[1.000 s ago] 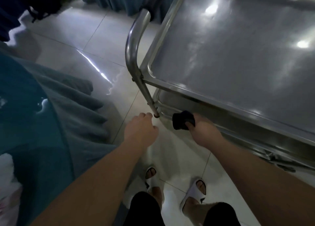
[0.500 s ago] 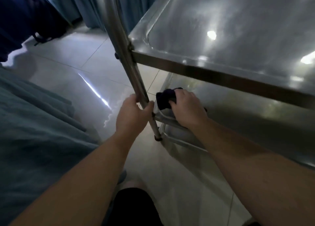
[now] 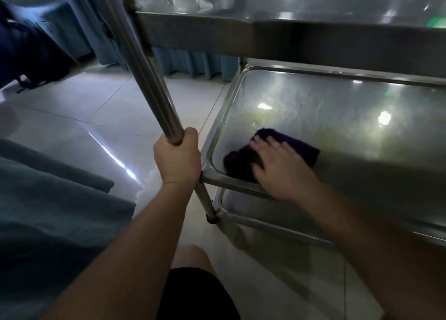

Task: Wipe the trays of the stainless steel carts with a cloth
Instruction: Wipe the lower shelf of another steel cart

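Lying on the middle tray (image 3: 337, 107) of the cart was a dark cloth (image 3: 241, 161), close to the tray's near left corner. The right hand (image 3: 277, 167) pressed down flat on the cloth, with its fingers (image 3: 284, 148) straight and spread a little, so part of the cloth stuck out on both sides of the hand. The heel of that hand sat over the tray's front rim. The tray was shiny metal with a raised edge all around, and bright spots of light glowed on it. Some of its surface looked cloudy and streaky. Above it hung the top tray (image 3: 289, 1), seen from low down, with a thick metal front edge. Below it was the bottom tray (image 3: 265, 213), shiny too, and only its near left part showed. The left hand (image 3: 177, 160) was wrapped tight around the cart's pole (image 3: 144, 78), a round metal bar that leaned up and to the left past the top tray. Under that hand the bar went on down to the corner of the bottom tray. Both arms were bare. The floor (image 3: 84, 117) was made of pale glossy tiles with a bright streak of light on them. A blue-green curtain (image 3: 193, 66) hung behind the cart. Some blue-green fabric (image 3: 48, 211) filled the lower left, and a knee in black shorts (image 3: 193, 295) showed at the bottom.
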`<state>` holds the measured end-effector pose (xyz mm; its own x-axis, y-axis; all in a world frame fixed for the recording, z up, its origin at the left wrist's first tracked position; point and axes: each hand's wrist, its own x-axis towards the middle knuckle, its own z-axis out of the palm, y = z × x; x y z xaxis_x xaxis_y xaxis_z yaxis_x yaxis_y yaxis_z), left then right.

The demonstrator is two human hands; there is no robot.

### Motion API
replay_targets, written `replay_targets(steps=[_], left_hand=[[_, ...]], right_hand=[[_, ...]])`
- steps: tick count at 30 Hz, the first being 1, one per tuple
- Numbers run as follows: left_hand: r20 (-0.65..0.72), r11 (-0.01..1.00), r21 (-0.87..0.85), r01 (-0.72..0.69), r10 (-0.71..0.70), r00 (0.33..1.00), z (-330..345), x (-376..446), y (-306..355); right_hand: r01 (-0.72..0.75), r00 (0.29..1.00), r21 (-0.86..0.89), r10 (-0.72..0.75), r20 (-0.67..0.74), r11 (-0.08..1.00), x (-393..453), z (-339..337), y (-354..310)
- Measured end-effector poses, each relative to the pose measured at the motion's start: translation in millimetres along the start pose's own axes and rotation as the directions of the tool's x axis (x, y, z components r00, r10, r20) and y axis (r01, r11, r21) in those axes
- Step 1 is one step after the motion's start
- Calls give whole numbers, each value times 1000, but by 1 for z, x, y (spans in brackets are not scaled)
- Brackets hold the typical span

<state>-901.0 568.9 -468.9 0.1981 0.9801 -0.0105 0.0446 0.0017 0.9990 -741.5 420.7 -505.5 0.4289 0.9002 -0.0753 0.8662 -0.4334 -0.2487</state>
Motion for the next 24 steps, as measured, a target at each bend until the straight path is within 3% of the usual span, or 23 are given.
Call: replay_targets(steps=[4,7,9,11,14,16,18,21,24], left_hand=[[-6,1000,7,-13,13,1000,1,4,-3],[-18,999,2,-49,49,999,3,8,-5],[-34,998,-3,-67,66,997,4,12,-5],[-36,997,-19,-79,79,996,5,13,-6],[-19,997,-45,-70,70,997,7,11,-8],[-13,996,-59,-60,59,998,6,10,-8],[-1,996,-58,-65,65,998,6,9,-8],[0,994,-57,-88,88,996,5,9,-10],[3,991,-51,-120,120,993,5,11,-11]], right_hand=[[-202,979,-4,202,12,979,39,-18,49],[-291,956,73,293,-24,954,90,-21,27],[-187,981,96,192,-43,978,106,-16,-10],[37,999,93,-37,2,995,97,-7,-42],[285,946,184,-306,102,941,54,-3,-38],[349,921,166,-370,123,922,35,-9,-16],[282,954,129,-292,71,951,45,-15,12],[-33,996,122,43,-76,992,105,-25,48],[-234,972,58,235,-25,971,168,-34,52]])
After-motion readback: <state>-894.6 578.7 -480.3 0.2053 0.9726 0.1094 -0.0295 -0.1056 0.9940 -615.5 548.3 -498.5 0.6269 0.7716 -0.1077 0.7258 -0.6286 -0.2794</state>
